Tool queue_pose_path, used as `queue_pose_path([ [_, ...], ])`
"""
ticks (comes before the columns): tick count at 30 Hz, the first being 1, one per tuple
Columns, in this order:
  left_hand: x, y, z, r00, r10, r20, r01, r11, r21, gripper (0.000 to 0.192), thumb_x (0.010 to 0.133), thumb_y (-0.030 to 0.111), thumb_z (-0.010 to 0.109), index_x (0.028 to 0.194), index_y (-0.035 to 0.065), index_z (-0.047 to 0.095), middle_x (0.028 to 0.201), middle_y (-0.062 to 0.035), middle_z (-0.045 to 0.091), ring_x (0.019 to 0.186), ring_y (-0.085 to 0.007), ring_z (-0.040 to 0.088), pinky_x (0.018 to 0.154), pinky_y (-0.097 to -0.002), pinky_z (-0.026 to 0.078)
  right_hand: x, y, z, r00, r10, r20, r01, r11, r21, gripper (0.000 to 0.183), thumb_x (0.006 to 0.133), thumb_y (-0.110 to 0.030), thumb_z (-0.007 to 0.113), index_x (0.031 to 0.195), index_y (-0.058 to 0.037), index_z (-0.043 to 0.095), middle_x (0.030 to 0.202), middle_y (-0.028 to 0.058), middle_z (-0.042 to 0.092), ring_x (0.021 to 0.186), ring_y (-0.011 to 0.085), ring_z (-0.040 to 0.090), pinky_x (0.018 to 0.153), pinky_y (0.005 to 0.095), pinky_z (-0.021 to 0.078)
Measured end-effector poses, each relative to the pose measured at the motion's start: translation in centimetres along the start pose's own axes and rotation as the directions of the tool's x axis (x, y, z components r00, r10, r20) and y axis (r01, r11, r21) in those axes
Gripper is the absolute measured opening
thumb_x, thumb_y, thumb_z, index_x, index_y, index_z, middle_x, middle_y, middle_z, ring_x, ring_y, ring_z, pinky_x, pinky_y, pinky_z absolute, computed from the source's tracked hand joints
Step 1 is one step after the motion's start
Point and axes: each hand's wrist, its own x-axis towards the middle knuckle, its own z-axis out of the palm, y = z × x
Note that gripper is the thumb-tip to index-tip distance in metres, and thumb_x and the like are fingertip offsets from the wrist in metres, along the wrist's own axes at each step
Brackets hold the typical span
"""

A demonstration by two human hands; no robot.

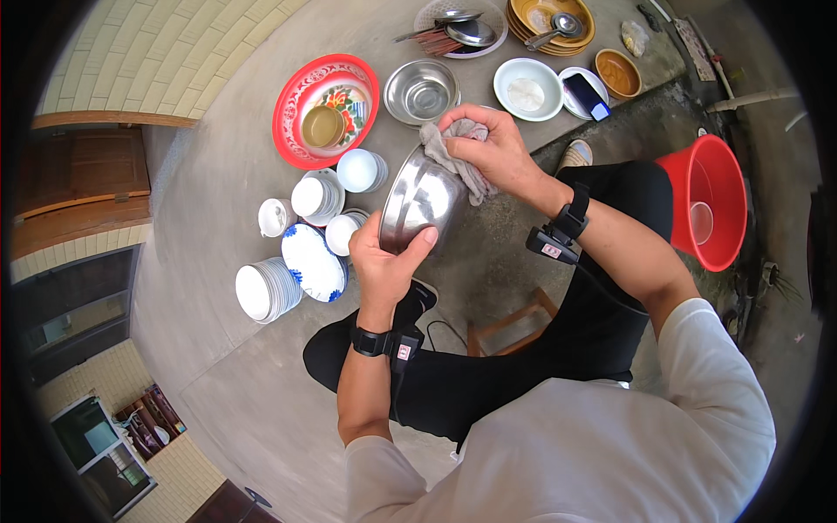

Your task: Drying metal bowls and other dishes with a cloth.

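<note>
Tilted on its side before me is a stainless steel bowl (pixel 428 199). My left hand (pixel 389 261) grips its lower rim, with the thumb on the outer wall. A crumpled grey cloth (pixel 458 153) is bunched in my right hand (pixel 500 153), which presses it against the bowl's upper edge. The inside of this bowl faces away and is hidden. Just beyond my hands, a second stainless steel basin (pixel 422 91) stands upright on the concrete floor.
Stacked white plates (pixel 268 291), blue-flowered oval plates (pixel 315 261) and bowls (pixel 358 171) stand at left. Behind them lies a red enamel tray (pixel 288 124). A phone (pixel 586 97) rests on a plate near a white basin (pixel 528 91). At right is a red bucket (pixel 726 202).
</note>
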Motion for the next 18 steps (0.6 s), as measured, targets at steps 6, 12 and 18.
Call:
queue_pose_path([
  [6,0.3,-1.8,-0.4,0.967,-0.185,-0.174,0.083,0.878,-0.472,0.027,0.106,0.026,0.059,0.107,0.0023,0.072,0.090,-0.0006,0.070,0.076,-0.0062,0.062,0.069,-0.0223,0.052,1.0,0.4,0.0,0.977,0.204,-0.069,-0.162,0.909,0.384,0.023,0.088,-0.012,0.069,0.109,-0.0032,0.070,0.089,0.0043,0.070,0.075,0.0091,0.064,0.065,0.0255,0.0525],
  [12,1.5,-1.6,-0.5,0.916,-0.399,-0.037,0.214,0.566,-0.796,0.048,0.111,0.038,0.040,0.146,0.0061,0.048,0.151,-0.0096,0.051,0.140,-0.0280,0.048,0.118,-0.0476,0.037,0.7,-0.6,0.7,0.963,0.223,-0.150,-0.133,0.881,0.453,0.025,0.087,-0.012,0.071,0.110,-0.0016,0.070,0.091,0.0070,0.071,0.075,0.0124,0.067,0.068,0.0269,0.0546],
  [18,2.0,-2.1,-0.8,0.879,-0.473,-0.058,0.188,0.457,-0.869,0.049,0.110,0.039,0.041,0.148,0.0086,0.048,0.152,-0.0086,0.051,0.140,-0.0284,0.048,0.119,-0.0516,0.034,-1.1,0.1,2.5,0.918,-0.322,-0.234,0.304,0.946,-0.110,0.028,0.082,-0.009,0.074,0.108,-0.0026,0.070,0.108,0.0162,0.073,0.094,0.0222,0.072,0.080,0.0314,0.0555],
])
